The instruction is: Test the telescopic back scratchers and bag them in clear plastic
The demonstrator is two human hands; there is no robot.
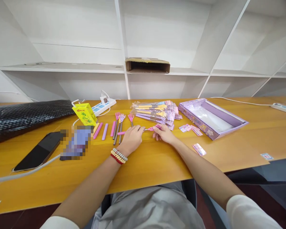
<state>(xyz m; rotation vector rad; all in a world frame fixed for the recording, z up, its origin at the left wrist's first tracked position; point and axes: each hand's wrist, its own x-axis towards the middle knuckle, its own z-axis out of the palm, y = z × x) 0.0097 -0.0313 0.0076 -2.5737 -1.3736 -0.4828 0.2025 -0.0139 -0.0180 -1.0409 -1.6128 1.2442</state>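
A pink claw-headed back scratcher point(151, 129) lies level between my two hands, just above the table. My left hand point(132, 138) closes round its handle, and the pink end sticks out on the left. At the claw end, the fingers of my right hand point(166, 134) pinch the head and partly hide it. Left of my hands lie several loose back scratchers point(121, 118) with pink, purple and yellow heads on metal rods. Beside them are loose handle sleeves, among them a purple sleeve point(105, 131) and a pink sleeve point(98, 130). Bagged back scratchers point(152, 112) are piled beyond my hands.
At the right sits an open purple box point(195, 122), with small printed cards point(199, 149) near it. On the left are a yellow drink carton point(85, 115), a power strip point(105, 106), a phone point(39, 152) and a black bundle point(30, 117). White shelves hold a cardboard box point(147, 60).
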